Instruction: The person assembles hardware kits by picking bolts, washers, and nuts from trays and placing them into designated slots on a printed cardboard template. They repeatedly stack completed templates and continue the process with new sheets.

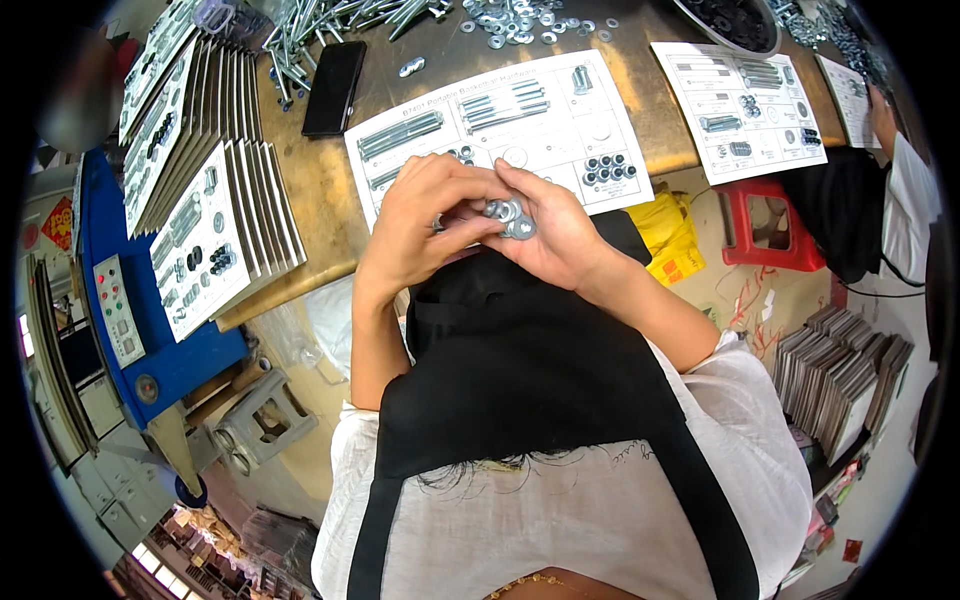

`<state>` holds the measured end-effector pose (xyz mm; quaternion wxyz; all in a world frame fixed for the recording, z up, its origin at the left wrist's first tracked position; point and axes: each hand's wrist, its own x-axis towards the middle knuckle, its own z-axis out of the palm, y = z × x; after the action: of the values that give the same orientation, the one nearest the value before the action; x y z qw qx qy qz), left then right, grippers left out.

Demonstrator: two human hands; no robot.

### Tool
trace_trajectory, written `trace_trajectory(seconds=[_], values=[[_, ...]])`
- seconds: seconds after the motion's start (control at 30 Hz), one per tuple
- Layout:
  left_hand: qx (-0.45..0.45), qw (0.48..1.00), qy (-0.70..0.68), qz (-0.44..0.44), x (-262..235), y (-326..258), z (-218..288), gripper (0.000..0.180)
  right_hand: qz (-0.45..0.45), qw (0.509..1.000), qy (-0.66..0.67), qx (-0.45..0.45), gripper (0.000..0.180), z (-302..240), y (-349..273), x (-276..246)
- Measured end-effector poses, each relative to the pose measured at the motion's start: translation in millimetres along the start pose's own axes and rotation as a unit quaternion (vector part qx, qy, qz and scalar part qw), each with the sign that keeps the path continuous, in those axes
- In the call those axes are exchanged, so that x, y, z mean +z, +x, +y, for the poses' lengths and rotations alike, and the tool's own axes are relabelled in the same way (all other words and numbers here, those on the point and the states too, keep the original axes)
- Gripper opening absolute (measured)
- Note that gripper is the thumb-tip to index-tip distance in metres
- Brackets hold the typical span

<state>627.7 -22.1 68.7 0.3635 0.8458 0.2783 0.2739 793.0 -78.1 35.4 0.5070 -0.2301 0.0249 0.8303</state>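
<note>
Both my hands meet over the near edge of a white hardware card (625,130), in front of my black apron. My right hand (562,228) cups several flat metal washers (514,220) in its palm, against the fingers. From the other side my left hand (425,215) curls over, its thumb and fingers closed at the same washers; a bit of metal shows inside its grip. On the card sit long bolts (400,135), more bolts (508,105) and black nuts (610,168) in printed boxes. My hands cover its lower part.
Loose bolts (345,20) and washers (520,22) lie along the back. A black phone (334,88) rests left of the card. Stacked cards (225,225) stand at left. Rightward are another filled card (738,110), a bowl of black parts (735,45), a red stool (768,228) and a co-worker's hand (882,120).
</note>
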Motion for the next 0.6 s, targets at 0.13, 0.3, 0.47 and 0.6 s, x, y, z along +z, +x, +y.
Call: trace_trajectory(seconds=[0.13, 0.3, 0.47, 0.6], values=[[-0.026, 0.974, -0.215, 0.06, -13, -12, -10, 0.029, 0.031, 0.994, -0.101, 0.037, 0.039, -5, -9, 22], [0.012, 0.969, -0.213, 0.128, -17, -14, -15, 0.031, -0.082, 0.965, -0.248, -0.02, 0.035, -12, -14, 17], [0.014, 0.984, -0.109, 0.139, -18, -10, -10, 0.031, -0.008, 0.917, -0.387, -0.095, 0.026, -19, -15, 35], [0.015, 0.99, -0.053, 0.126, -20, -5, -4, 0.032, 0.001, 0.903, -0.415, -0.116, 0.024, -22, -14, 30]])
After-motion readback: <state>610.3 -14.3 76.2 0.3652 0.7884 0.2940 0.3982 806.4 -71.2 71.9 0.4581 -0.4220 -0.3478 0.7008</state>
